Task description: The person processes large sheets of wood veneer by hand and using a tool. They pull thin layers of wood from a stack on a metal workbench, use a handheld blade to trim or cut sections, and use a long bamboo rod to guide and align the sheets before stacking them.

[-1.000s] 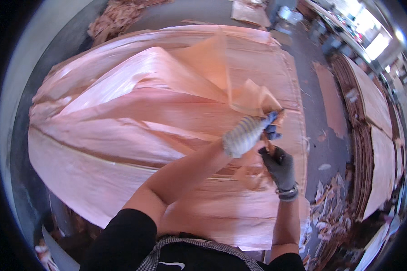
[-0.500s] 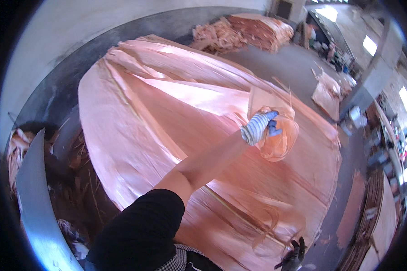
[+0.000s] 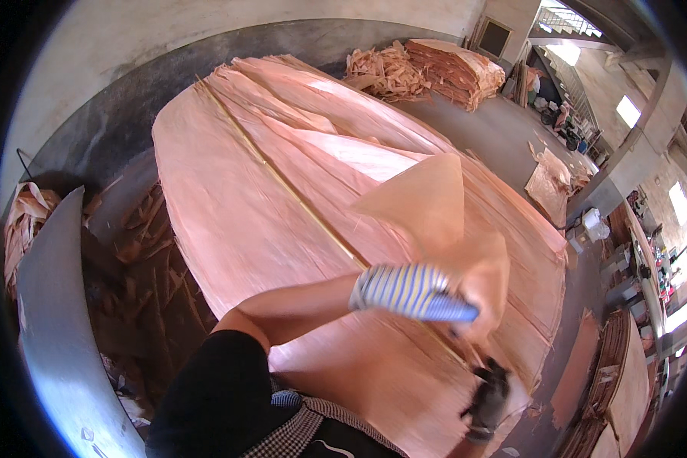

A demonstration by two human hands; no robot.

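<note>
My left hand [image 3: 416, 296], in a striped glove with blue fingers, is blurred and closed on a loose piece of thin wood veneer [image 3: 427, 202], raised and curling above a broad pile of pinkish veneer sheets [image 3: 259, 229]. A long, thin yellowish rod [image 3: 305, 202] lies diagonally across the pile. Its near end meets my right hand [image 3: 490, 397], in a black glove at the pile's near right, with fingers bent around that end. The exact grip there is partly hidden.
A curved grey metal panel [image 3: 53, 320] stands at the left, with veneer scraps [image 3: 160, 275] beside it. Stacked veneer [image 3: 454, 72] sits by the far wall. More stacked sheets [image 3: 622, 366] are at the right, near a concrete pillar [image 3: 641, 137].
My left hand has come nearer, drawing the veneer piece off the pile so that it spreads and lifts. My right hand shows more fully. The view has shifted.
</note>
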